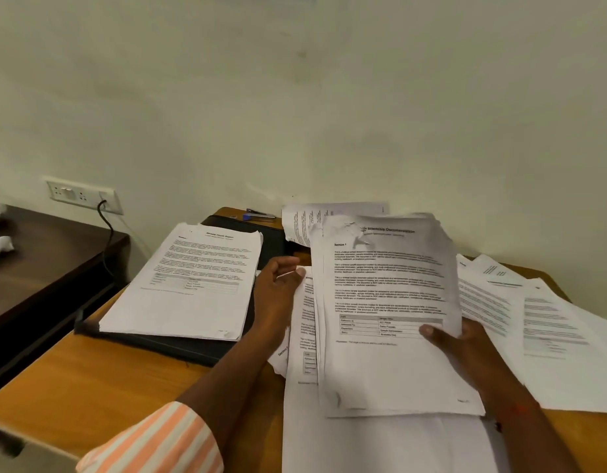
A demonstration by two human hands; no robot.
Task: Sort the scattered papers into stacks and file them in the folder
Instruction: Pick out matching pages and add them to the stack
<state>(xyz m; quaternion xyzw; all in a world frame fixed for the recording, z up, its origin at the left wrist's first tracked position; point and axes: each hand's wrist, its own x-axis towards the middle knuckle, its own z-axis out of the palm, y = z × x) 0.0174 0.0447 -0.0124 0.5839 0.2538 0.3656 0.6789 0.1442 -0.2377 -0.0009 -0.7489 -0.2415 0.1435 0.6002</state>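
Note:
My right hand [459, 346] grips a thick stack of printed papers [387, 302] by its right edge, thumb on the top sheet, and holds it tilted above the table. My left hand [278, 291] sits at the stack's left edge, fingers curled round it. A neat stack of papers [189, 281] lies on the open black folder [179, 346] at the left. More papers lie under the held stack [363, 445] and loose sheets are spread at the right [541, 322].
A blue and metal stapler [259, 216] lies at the back of the wooden table [90, 380], near the wall. A dark side table [39, 264] stands to the left, below a wall socket [83, 196] with a black cable.

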